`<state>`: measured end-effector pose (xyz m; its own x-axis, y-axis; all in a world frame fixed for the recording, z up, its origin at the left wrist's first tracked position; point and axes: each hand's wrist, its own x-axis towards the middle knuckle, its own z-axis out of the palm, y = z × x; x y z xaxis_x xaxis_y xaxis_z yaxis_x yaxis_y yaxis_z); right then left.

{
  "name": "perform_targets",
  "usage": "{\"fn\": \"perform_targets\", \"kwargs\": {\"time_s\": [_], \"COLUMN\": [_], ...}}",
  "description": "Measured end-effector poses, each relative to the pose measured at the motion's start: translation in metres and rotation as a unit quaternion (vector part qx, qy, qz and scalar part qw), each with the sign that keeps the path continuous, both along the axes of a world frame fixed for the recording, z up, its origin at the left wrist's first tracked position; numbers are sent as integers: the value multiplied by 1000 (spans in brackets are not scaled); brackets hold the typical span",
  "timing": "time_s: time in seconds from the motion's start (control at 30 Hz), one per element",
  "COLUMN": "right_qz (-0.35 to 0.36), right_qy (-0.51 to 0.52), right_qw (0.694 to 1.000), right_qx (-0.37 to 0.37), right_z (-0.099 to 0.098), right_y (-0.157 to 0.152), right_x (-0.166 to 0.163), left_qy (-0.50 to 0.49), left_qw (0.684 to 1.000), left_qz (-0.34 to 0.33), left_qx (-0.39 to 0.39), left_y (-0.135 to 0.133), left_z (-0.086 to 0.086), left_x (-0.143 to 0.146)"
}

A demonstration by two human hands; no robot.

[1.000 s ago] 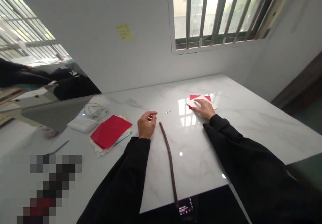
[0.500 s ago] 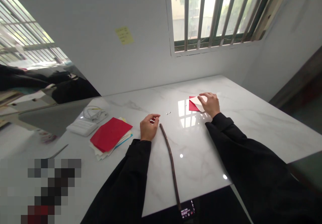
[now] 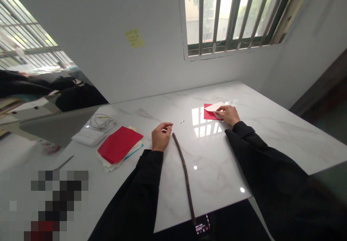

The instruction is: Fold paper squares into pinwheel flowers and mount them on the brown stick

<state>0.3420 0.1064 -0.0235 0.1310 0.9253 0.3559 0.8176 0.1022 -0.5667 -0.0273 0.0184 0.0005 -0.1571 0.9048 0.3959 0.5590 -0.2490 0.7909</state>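
Our right hand (image 3: 230, 115) pinching the red paper (image 3: 209, 115), our left hand (image 3: 161, 137) curled narrow by the stick (image 3: 184, 169), its hold unclear to us

Person wears black top with long sleeves. Left sleeve (image 3: 135, 194): plain black cloth, loose, soft folds, ends at wrist. Right sleeve (image 3: 267, 165): same black cloth, wide and baggy, thick cuff at wrist. Left hand (image 3: 160, 138) bare. Right hand (image 3: 230, 114) bare too.

We see paper stack (image 3: 119, 149), red sheet on top, on marble table (image 3: 271, 132); white box (image 3: 88, 137) with coiled cable (image 3: 101, 121) just behind. Yellow sticky note (image 3: 135, 38) on wall, beside barred window (image 3: 230, 13).
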Motion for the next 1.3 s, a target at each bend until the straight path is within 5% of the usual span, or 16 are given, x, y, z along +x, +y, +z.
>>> {"fn": "perform_targets", "kwargs": {"time_s": [0.13,0.23,0.4,0.5,0.7,0.93,1.03,1.3], "right_qz": [0,33,161,180,176,288,313,301], "right_qy": [89,277,567,614,580,501,434,422], "right_qw": [983,938,807,767,787,772,792,813], "right_qx": [159,206,39,-47,-111,-264,-294,-265], "right_z": [31,52,52,38,22,28,24,20], "right_y": [-15,-28,-43,-47,-56,-71,-71,-69], "right_x": [-24,-53,-95,-111,-131,-132,-132,-133], "left_qy": [14,25,-131,-294,-390,-373,-388,-519], "left_qw": [1000,999,990,940,865,904,896,784], "left_qz": [-4,-14,-51,-129,-257,-167,-173,-279], "left_qx": [24,42,-30,-112,-183,-124,-131,-196], "left_y": [-1,-3,-5,-6,-15,-10,-11,-18], "left_z": [1,5,8,7,8,-6,-3,21], "left_x": [0,2,11,16,27,27,27,24]}}
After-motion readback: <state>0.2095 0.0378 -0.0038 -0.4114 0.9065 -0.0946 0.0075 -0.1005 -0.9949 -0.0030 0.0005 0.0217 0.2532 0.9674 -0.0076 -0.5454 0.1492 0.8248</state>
